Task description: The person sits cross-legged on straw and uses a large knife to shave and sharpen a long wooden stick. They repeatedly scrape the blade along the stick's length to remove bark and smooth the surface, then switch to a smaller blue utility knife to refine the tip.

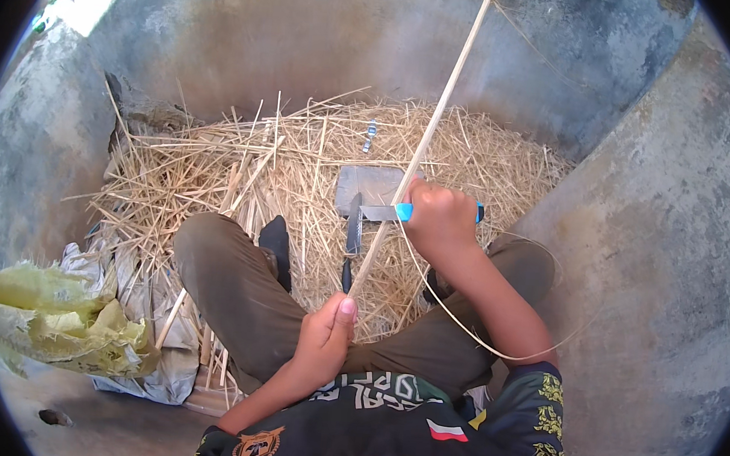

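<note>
My left hand (322,336) is closed round the lower end of a long pale bamboo strip (449,89), which slants up and away to the right. My right hand (441,221) grips a knife (377,213) with a blue and black handle. Its blade points left and lies across the strip, near the middle. From beside the knife a thin peeled sliver (437,315) curls down toward my right forearm. Between my bent legs a second knife (354,227) with a dark handle lies with its tip over a grey flat slab (377,180).
Straw-like shavings (303,137) cover the floor, with longer sticks heaped on the left. Beyond the slab lies a wristwatch (370,134). Grey concrete walls (655,251) curve close around me. A torn yellow sack (66,316) sits at the left.
</note>
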A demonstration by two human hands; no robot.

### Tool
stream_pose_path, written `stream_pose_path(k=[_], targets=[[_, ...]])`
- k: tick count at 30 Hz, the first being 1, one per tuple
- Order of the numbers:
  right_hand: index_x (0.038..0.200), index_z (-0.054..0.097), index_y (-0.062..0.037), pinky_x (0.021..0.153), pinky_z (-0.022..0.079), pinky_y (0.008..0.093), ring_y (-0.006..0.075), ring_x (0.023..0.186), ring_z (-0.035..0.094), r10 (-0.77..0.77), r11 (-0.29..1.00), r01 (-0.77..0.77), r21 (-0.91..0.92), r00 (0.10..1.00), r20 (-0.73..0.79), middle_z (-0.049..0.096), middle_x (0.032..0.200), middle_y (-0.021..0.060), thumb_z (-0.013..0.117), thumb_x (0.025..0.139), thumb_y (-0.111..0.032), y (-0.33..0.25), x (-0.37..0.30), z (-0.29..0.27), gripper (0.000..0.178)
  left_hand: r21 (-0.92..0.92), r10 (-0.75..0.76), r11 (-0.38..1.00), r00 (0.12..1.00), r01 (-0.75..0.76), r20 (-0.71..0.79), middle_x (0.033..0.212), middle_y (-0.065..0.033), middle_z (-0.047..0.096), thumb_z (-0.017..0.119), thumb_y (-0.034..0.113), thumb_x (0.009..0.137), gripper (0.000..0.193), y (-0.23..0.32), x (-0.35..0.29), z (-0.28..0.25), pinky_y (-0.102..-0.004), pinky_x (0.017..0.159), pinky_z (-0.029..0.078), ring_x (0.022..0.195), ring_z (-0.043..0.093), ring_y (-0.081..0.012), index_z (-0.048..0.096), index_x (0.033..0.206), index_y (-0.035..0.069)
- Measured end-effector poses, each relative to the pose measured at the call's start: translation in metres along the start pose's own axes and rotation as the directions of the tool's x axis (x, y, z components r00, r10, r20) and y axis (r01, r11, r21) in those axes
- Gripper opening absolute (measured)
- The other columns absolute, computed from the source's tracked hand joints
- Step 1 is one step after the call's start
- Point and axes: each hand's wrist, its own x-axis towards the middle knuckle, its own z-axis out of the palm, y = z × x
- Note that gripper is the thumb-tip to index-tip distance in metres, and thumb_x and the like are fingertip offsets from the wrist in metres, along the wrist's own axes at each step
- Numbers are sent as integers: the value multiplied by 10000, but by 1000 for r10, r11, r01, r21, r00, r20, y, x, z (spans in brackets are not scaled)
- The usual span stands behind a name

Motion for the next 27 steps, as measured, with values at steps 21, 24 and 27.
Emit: stream_pose_path(k=[21, 24, 27], targets=[[896, 746, -57, 688, 570, 446, 355, 823, 723, 646, 656, -685, -317, 727, -234, 733, 870, 177, 629, 884, -283, 203, 131, -53, 255, -170, -267, 929, 914, 328, 307, 643, 45, 368, 439, 335, 1080, 305, -25, -36, -25, -213, 456, 282, 514, 331, -39, 467, 914, 79], [886, 740, -69, 683, 565, 464, 346, 810, 723, 587, 717, -588, -374, 799, -133, 729, 856, 174, 626, 872, -252, 188, 105, -53, 216, -204, -234, 939, 949, 276, 210, 653, 55, 393, 452, 268, 1075, 217, -14, -27, -20, -208, 477, 304, 529, 346, -37, 497, 1124, 61], [866, 715, -72, 653, 553, 469, 362, 749, 705, 449, 829, -449, -333, 890, -83, 713, 809, 168, 643, 857, -263, 128, 64, -41, 204, -41, -128, 991, 991, 130, 50, 695, 52, 433, 474, 177, 1058, 336, -6, 8, -17, -191, 478, 301, 540, 360, -31, 418, 1382, 110]])
